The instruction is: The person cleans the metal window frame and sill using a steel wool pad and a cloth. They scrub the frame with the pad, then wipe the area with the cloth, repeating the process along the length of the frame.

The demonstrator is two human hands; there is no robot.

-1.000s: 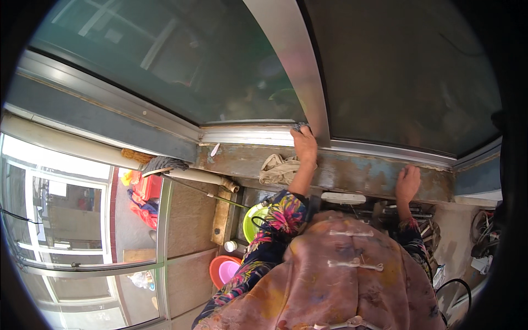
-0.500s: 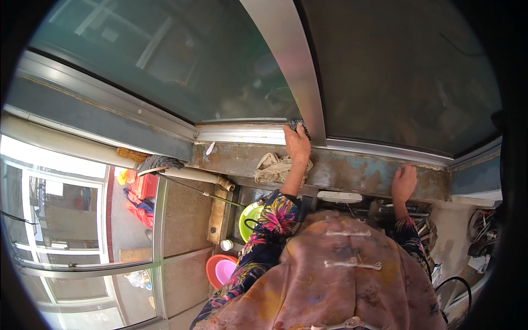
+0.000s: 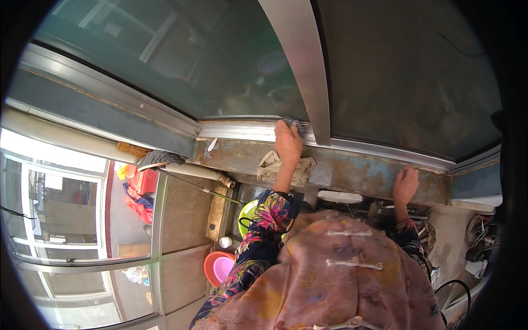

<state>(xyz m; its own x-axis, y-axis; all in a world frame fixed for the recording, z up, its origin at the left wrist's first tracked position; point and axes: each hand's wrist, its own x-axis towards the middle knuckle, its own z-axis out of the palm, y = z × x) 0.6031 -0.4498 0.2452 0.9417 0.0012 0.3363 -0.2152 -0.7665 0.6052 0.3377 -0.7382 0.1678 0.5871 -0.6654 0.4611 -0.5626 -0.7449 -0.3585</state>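
Note:
My left hand (image 3: pixel 289 144) presses a dark grey scouring pad (image 3: pixel 295 126) into the metal window track (image 3: pixel 239 131), just left of the upright frame bar (image 3: pixel 308 77). Its fingers are closed over the pad, which shows only in part. Below that wrist a crumpled beige cloth (image 3: pixel 269 166) lies on the worn sill (image 3: pixel 352 165). Farther right, my right hand (image 3: pixel 405 186) rests on the sill with its fingers loosely bent, and nothing shows in it. A small white-pink piece (image 3: pixel 212 144) lies at the sill's left end.
Dark glass panes (image 3: pixel 181 60) rise beyond the track. At lower left are a lime-green basin (image 3: pixel 247 215), an orange basin (image 3: pixel 211 268) with a pink one inside, and a white cup (image 3: pixel 225 242). A pale pipe (image 3: pixel 201 172) and a mop head (image 3: pixel 160 159) are at left.
My left hand has slid a little to the left along the track with the scouring pad. My right hand stays on the sill. The whole view has shifted slightly.

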